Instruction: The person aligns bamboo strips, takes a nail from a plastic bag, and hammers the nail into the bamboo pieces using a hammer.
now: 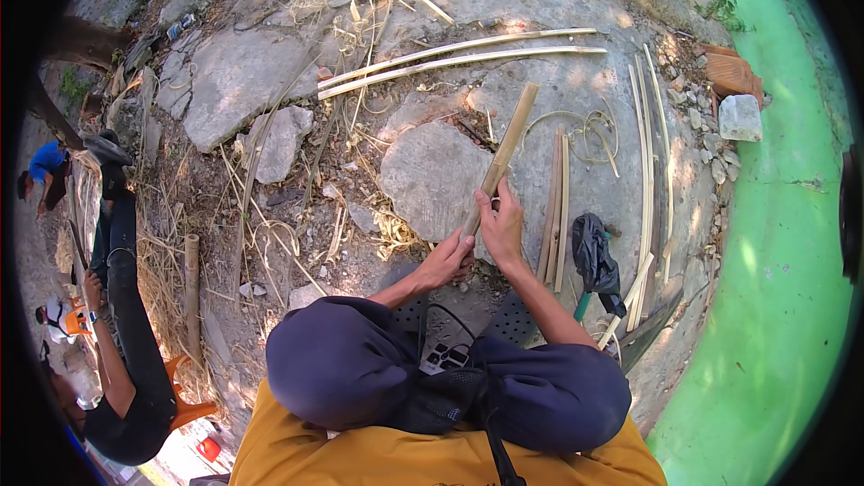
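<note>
Bamboo strip (507, 146) slants over the right edge of the grey slab (430, 180), gripped by our right hand (501, 225) and left hand (447, 262), the latter hiding its near end. Right of the slab, a black bag (594, 256) mostly covers a green object (582, 307) we cannot identify; nearer us than the slab, our knees (337, 362) partly hide our shoes (511, 327), and our yellow shirt (396, 459) is cut off

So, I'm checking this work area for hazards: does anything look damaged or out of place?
Yes: a slab, mostly left of the held strip, looks broken off, with uneven edges. Curled shavings lie tangled by its near-left corner.
</note>
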{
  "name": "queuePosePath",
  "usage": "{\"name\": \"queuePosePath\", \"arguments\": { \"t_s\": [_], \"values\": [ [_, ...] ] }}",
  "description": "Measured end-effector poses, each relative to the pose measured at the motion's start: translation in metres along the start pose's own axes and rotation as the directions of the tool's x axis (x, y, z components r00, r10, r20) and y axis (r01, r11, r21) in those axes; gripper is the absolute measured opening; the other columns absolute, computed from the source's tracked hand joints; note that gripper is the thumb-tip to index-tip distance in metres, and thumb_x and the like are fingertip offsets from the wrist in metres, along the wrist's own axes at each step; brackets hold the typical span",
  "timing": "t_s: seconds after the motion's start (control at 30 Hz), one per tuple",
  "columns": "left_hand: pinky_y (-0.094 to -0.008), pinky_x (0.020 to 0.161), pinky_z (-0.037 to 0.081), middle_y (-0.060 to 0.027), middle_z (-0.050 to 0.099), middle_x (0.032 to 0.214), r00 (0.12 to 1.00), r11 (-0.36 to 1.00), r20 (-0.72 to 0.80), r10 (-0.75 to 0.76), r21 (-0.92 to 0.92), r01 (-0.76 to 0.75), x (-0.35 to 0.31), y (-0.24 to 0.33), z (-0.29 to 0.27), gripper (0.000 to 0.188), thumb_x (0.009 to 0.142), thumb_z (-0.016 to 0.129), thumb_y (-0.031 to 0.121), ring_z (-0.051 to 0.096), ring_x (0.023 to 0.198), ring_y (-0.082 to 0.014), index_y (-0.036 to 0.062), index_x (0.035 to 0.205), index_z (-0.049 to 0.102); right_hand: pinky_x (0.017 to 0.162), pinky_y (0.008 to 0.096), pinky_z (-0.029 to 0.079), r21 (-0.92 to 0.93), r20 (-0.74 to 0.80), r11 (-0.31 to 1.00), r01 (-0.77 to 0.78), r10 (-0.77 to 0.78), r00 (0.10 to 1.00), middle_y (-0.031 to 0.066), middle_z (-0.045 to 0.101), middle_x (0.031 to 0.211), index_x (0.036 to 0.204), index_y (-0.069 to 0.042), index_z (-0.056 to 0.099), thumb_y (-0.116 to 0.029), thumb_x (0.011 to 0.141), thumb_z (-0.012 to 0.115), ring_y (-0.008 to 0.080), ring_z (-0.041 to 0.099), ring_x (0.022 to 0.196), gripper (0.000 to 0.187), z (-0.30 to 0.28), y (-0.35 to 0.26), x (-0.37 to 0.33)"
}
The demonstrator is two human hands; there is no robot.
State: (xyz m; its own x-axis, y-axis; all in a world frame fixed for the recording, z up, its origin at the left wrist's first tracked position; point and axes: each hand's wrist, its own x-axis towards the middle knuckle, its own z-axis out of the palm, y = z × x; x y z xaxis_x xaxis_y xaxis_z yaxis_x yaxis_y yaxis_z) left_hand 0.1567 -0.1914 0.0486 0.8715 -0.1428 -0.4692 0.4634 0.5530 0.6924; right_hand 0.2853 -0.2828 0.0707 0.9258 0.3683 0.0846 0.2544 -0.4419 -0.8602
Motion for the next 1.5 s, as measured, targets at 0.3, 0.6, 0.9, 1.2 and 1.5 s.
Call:
{"name": "queuePosePath", "arguments": {
  "t_s": [0.3, 0.6, 0.9, 1.2, 1.5],
  "values": [
    [-0.0236, 0.052, 0.029, 0.0041, 0.035, 0.080, 0.997, 0.998, -0.076, -0.004, 0.064, 0.009, -0.001, -0.003, -0.005, 0.022, 0.112, 0.041, 0.035, 0.031, 0.063, -0.0067, 0.0124, 0.111, 0.043, 0.057, 0.0385, 0.049, 0.068, 0.061, 0.995, -0.069, 0.065, 0.996, 0.0162, 0.068, 0.079, 0.123, 0.007, 0.059, -0.023, 0.100, 0.065, 0.0181, 0.063, 0.063, 0.038, -0.003, -0.010, 0.001],
    [-0.0237, 0.051, 0.024, 0.0054, 0.033, 0.075, 0.995, 1.000, 0.096, -0.022, 0.014, 0.020, -0.014, 0.019, -0.006, 0.027, 0.111, 0.042, 0.036, 0.028, 0.059, -0.0056, 0.0134, 0.097, 0.039, 0.097, 0.0353, 0.049, 0.557, -0.014, 0.813, -0.172, 0.216, 0.976, 0.0105, 0.066, 0.116, 0.152, 0.000, 0.036, -0.021, 0.103, 0.059, 0.0159, 0.062, 0.109, 0.059, -0.051, -0.010, 0.056],
    [-0.0307, 0.059, 0.039, 0.0000, 0.045, 0.076, 0.981, 0.821, 0.057, 0.183, 0.540, -0.185, -0.013, 0.034, -0.012, 0.029, 0.110, 0.045, 0.035, 0.044, 0.065, -0.0120, 0.0068, 0.105, 0.050, 0.076, 0.0302, 0.060, 0.003, 0.202, 0.985, 0.171, -0.168, 0.965, 0.0187, 0.072, 0.110, 0.137, -0.005, 0.063, -0.020, 0.099, 0.066, 0.0205, 0.073, 0.092, 0.041, -0.183, -0.046, 0.158],
    [-0.0387, 0.074, 0.044, -0.0113, 0.054, 0.083, 0.923, 0.675, 0.188, 0.336, 0.635, -0.375, 0.032, 0.047, -0.018, 0.025, 0.107, 0.050, 0.027, 0.053, 0.078, -0.0229, 0.0029, 0.103, 0.054, 0.070, 0.0266, 0.057, 0.042, 0.078, 0.967, 0.252, -0.255, 0.964, 0.0078, 0.071, 0.097, 0.133, -0.004, 0.067, 0.004, 0.093, 0.067, 0.0105, 0.067, 0.086, 0.041, -0.193, -0.166, 0.106],
    [-0.0439, 0.084, 0.047, -0.0205, 0.059, 0.097, 0.846, 0.567, 0.212, 0.489, 0.660, -0.493, 0.073, 0.042, -0.022, 0.016, 0.103, 0.052, 0.011, 0.059, 0.092, -0.0367, 0.0009, 0.114, 0.053, 0.067, 0.0345, 0.056, -0.262, 0.241, 0.699, 0.666, -0.620, 0.746, 0.0136, 0.069, 0.100, 0.129, -0.004, 0.069, 0.009, 0.081, 0.072, 0.0265, 0.067, 0.080, 0.051, -0.158, -0.213, 0.048]
  ]
}}
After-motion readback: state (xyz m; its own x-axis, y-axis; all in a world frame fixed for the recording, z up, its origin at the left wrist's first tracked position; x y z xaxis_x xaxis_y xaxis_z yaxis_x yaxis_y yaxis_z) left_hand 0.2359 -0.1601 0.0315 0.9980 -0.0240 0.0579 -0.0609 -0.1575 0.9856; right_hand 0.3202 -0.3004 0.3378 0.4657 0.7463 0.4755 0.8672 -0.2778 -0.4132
